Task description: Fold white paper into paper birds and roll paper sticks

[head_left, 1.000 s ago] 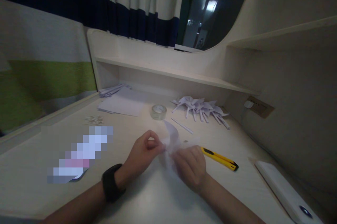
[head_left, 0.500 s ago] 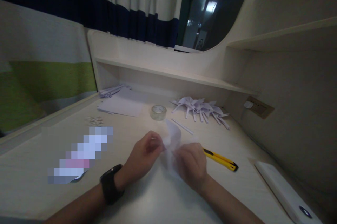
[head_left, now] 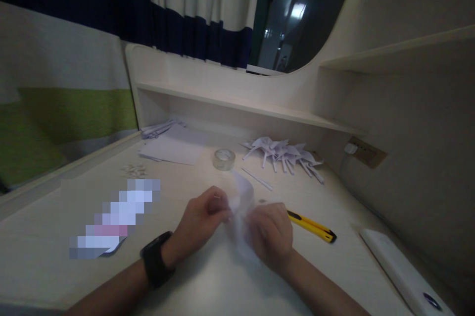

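Both of my hands meet over the middle of a pale desk [head_left: 208,286] around a small piece of white folded paper [head_left: 243,194]. My left hand [head_left: 202,219], with a black watch on its wrist, pinches the paper's left edge between thumb and fingers. My right hand [head_left: 270,237] grips the paper from the right, knuckles up, hiding its lower part. One curved flap of the paper stands up above the fingers.
A yellow utility knife [head_left: 311,227] lies just right of my right hand. Behind are a clear tape roll [head_left: 223,159], a heap of folded paper shapes [head_left: 284,153], a thin paper stick [head_left: 257,178], flat sheets [head_left: 172,146], small scraps [head_left: 132,170] and a white device [head_left: 404,274].
My hands have drawn closer together on the paper and its raised flap has shifted slightly. Everything else on the desk stays put.
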`<state>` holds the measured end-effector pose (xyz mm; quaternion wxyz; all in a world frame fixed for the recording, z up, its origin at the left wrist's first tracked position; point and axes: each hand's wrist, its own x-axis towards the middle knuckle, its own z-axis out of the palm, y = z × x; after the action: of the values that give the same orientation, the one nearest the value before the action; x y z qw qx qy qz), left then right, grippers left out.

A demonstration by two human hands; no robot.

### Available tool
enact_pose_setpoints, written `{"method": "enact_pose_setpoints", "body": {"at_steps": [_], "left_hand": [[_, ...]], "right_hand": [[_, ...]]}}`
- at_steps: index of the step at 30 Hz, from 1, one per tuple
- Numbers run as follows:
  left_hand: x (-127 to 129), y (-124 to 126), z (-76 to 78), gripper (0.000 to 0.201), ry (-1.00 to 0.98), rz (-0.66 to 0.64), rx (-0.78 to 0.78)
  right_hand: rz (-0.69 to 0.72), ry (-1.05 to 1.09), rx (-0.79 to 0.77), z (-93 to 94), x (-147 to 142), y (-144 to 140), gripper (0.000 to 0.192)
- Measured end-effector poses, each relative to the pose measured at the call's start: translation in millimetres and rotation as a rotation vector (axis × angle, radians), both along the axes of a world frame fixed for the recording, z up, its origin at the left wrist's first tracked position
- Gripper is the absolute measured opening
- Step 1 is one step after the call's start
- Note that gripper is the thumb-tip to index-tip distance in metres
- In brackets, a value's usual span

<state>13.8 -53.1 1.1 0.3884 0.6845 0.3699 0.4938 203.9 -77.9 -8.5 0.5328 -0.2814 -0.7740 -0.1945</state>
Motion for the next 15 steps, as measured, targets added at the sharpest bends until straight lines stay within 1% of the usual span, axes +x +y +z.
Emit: {"method": "enact_pose_setpoints", "body": {"at_steps": [2,4,6,9,11,14,15], "left_hand": [[-1,0,-0.5,0.015,-0.009,0.000,-0.028],[-2,0,-1.8,0.014,0.032,0.017,-0.009],[-5,0,-4.0,0.014,0.114,0.062,0.088],[-8,0,-8.1,0.013,0.242,0.144,0.293],[-10,-1,-10.0,0.009,0.319,0.187,0.404],[-12,-4,-11.1,0.002,0.444,0.234,0.527],[-12,-4,-11.3,0.004,0.480,0.250,0.557]], "right_hand": [[0.014,0.021,-0.046,1.5,1,0,0.011],[0.018,0.035,-0.087,2.5,1,1,0.012],[0.016,0.039,-0.111,2.1,1,2,0.013],[0.003,0.037,-0.125,-0.3,0,2,0.012],[-0.013,0.044,-0.131,-1.7,-1,2,0.012],[-0.013,0.067,-0.139,-1.6,-3,0,0.015],[-0.006,0.076,-0.142,-0.9,-3,-1,0.016]]}}
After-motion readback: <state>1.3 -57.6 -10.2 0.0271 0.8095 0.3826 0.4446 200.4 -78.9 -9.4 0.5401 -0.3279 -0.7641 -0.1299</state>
